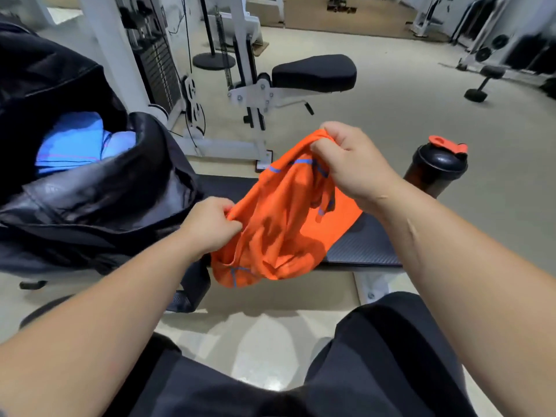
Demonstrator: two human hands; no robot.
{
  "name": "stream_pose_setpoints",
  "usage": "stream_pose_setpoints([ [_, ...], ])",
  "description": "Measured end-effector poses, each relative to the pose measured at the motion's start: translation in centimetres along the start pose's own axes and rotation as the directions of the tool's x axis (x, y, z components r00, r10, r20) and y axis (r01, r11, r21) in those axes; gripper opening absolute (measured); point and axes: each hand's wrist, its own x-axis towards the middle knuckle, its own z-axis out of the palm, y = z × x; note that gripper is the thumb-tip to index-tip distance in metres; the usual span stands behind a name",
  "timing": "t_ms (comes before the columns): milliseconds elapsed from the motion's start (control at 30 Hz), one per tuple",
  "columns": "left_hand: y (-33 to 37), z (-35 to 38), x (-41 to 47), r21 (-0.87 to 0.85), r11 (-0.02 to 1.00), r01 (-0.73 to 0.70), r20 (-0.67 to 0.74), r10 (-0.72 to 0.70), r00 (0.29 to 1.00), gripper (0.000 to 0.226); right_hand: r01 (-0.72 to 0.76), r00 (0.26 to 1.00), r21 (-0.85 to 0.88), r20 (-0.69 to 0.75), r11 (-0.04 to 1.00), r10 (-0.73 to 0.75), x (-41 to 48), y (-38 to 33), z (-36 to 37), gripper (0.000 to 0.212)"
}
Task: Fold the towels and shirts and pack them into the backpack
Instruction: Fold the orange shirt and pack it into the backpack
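Observation:
An orange shirt [279,224] with thin blue trim hangs crumpled between both hands above a black bench pad [367,245]. My left hand [210,224] pinches its left edge. Higher up and to the right, my right hand [352,161] grips a bunched part of the cloth. The black backpack [99,191] stands open on the left end of the bench, right next to my left hand. Folded blue cloth [75,142] lies inside it.
A black shaker bottle [433,170] with an orange flip cap stands on the right, beyond the bench. A white weight machine [210,85] with a black seat pad [313,73] stands behind the bench. Pale floor spreads to the right, with more gym gear far back.

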Motion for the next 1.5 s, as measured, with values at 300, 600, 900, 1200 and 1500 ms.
stream_pose_setpoints([
  [300, -1.8, -2.6, -1.3, -0.655, 0.714, 0.248, 0.075, -0.265, 0.961, 0.026, -0.270, 0.963, -0.168, -0.054, 0.948, 0.264, -3.2, 5.1, -5.3, 0.026],
  [600, 7.6, -13.7, -2.2, -0.475, 0.863, 0.173, 0.289, -0.033, 0.957, 0.033, -0.166, 0.720, -0.363, 0.591, 0.917, 0.364, -6.2, 4.9, 5.1, 0.039],
  [900, 2.3, -18.8, -3.7, 0.117, 0.980, 0.159, 0.828, -0.185, 0.529, 0.055, -0.395, 0.808, 0.075, 0.503, 0.916, 0.308, -6.1, 1.9, 4.0, 0.009],
  [1200, 0.7, -17.3, -5.0, -0.491, 0.864, 0.110, 0.814, 0.411, 0.410, 0.043, -0.627, 0.740, 0.263, 0.495, 0.734, 0.455, -7.9, 0.7, -7.2, 0.068],
  [1500, -0.9, -9.6, -1.4, -0.241, 0.970, 0.041, 0.659, 0.133, 0.741, 0.027, -0.705, 0.697, 0.060, 0.243, 0.707, 0.674, -6.4, 6.6, -5.5, 0.015],
])
